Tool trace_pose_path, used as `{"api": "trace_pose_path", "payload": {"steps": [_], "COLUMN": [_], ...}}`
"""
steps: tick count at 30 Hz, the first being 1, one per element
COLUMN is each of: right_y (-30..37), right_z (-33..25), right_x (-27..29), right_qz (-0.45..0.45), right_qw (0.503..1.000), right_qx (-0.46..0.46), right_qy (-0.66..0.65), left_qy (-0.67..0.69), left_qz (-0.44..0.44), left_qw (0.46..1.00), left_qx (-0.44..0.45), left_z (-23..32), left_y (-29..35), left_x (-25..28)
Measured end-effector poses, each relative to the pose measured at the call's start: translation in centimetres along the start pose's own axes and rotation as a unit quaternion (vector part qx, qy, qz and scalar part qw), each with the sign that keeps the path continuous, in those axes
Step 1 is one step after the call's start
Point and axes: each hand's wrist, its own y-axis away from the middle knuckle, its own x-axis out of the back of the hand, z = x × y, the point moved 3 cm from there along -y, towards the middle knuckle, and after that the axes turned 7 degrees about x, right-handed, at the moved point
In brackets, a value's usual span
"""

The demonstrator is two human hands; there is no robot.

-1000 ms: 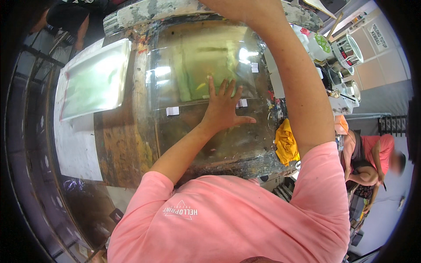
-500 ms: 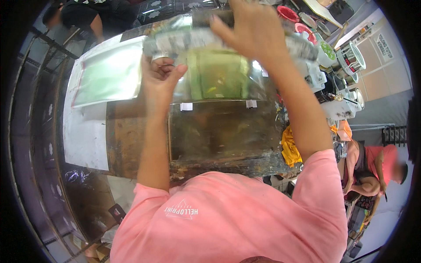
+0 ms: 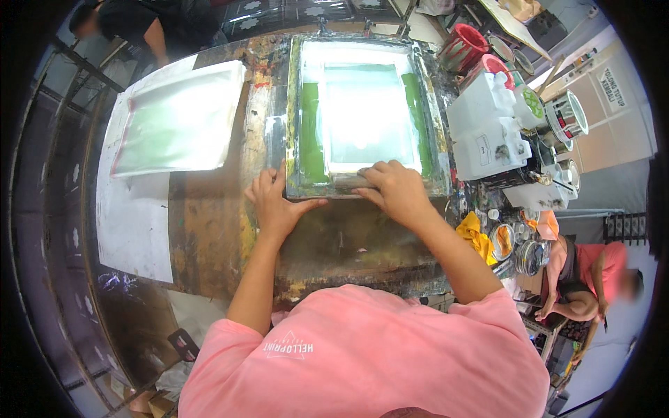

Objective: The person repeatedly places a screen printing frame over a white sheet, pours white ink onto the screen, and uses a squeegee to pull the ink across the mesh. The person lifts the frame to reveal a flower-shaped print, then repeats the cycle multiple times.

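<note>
A screen printing frame [image 3: 440, 157] lies lowered on the work table, with green mesh borders and a bright, glossy middle. My left hand [image 3: 272, 198] rests at its near left corner, fingers spread and thumb stretched along the near edge. My right hand [image 3: 396, 189] grips the frame's near edge, thumb outside and fingers curled over the inner side. Beneath those fingers a narrow light bar [image 3: 343, 179], perhaps a squeegee, lies inside the frame; the hand partly covers it. Whatever is under the screen is hidden.
Left of the frame, a glossy clear sheet [image 3: 178, 125] lies on white paper [image 3: 136, 230]. White plastic jugs [image 3: 481, 132], red-stained tubs [image 3: 463, 45] and a yellow cloth [image 3: 475, 237] line the right side. One person [image 3: 157, 31] is at far left, another [image 3: 603, 275] at right.
The raised screen frame has come down flat over the table area with white tabs. My right hand has moved down to its near edge; my left hand has drawn back to the near left corner.
</note>
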Motion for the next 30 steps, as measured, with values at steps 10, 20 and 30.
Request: {"api": "trace_pose_path", "payload": {"steps": [10, 20, 30], "right_y": [-10.4, -24.1, -14.7], "right_z": [7.9, 16.3, 10.8], "right_x": [-2.0, 1.8, -1.4], "right_qz": [0.12, -0.009, 0.077], "right_qw": [0.989, 0.999, 0.99], "right_qx": [0.069, 0.037, 0.06], "right_qy": [0.055, 0.025, 0.103], "left_qy": [0.031, 0.068, 0.091], "left_qz": [-0.001, 0.028, 0.021], "left_qw": [0.999, 0.997, 0.996], "left_qx": [-0.007, -0.038, -0.016], "left_z": [-0.2, -0.9, -0.7], "left_y": [0.2, 0.2, 0.8], "left_x": [0.4, -0.1, -0.3]}}
